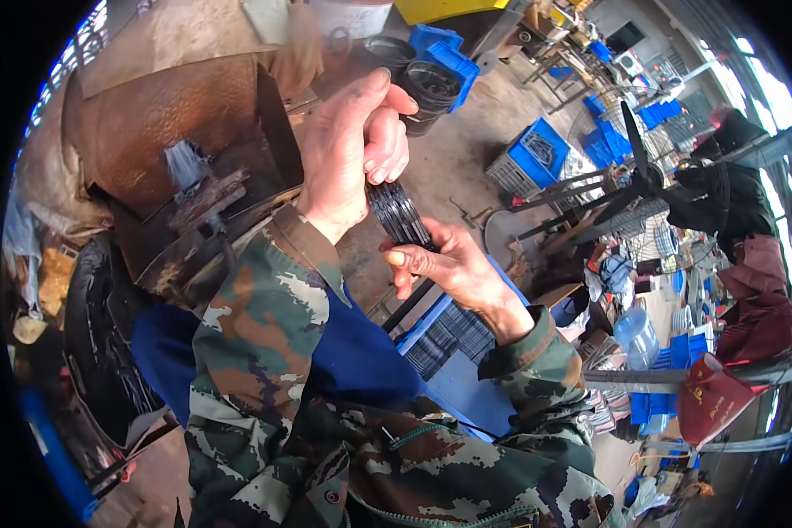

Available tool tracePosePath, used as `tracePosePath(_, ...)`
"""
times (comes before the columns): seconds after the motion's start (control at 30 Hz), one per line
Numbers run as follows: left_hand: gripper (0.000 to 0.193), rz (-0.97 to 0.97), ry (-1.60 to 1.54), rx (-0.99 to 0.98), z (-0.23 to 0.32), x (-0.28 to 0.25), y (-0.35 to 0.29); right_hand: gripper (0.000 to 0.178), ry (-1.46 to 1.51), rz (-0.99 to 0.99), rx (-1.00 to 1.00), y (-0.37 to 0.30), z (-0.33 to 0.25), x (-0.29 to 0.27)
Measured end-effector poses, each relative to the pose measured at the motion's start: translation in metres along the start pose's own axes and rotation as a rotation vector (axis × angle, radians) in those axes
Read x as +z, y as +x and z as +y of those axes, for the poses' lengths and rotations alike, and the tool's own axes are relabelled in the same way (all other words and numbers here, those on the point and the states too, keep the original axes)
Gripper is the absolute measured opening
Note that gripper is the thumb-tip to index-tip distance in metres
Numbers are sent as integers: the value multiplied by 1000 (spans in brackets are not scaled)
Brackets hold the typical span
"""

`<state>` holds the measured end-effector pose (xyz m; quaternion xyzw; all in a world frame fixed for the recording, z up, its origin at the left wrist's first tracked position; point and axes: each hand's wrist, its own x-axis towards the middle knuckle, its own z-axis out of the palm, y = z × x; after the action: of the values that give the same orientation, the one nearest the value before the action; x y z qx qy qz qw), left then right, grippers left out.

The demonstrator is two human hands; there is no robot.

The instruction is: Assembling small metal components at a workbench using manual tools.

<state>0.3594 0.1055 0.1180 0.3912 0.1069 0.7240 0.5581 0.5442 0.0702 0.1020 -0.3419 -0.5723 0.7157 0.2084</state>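
Observation:
A bundle of thin dark metal strips [399,214], packed side by side, is held at a slant between my two hands. My left hand [358,145] is closed at its upper end, with curled fingers and the thumb pointing up. The lower end is pinched by my right hand [449,264], thumb on the near side. Below my right wrist, a blue crate [481,387] holds rows of similar dark strips [449,339], partly covered by my right forearm.
To the left stands a rusty brown metal machine guard [167,123], with a black tub [106,352] nearer me. Dark buckets [429,88] and a blue crate of parts [537,154] are on the floor ahead. A large black-bladed fan [644,180] stands at the right, near a red hanging bag [713,400].

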Motion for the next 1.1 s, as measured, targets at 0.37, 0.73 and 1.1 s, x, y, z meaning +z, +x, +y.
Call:
tracePosePath(0.37,43,-61,-239,-156,-48,7,13,32,-191,254,40,-35,3,-14)
tracePosePath(0.73,20,-211,65,-475,-102,0,-55,29,-115,736,-163,-57,62,-14)
tracePosePath(1.1,18,-238,234,-615,-100,-10,-66,35,154,705,-337,-46,108,2)
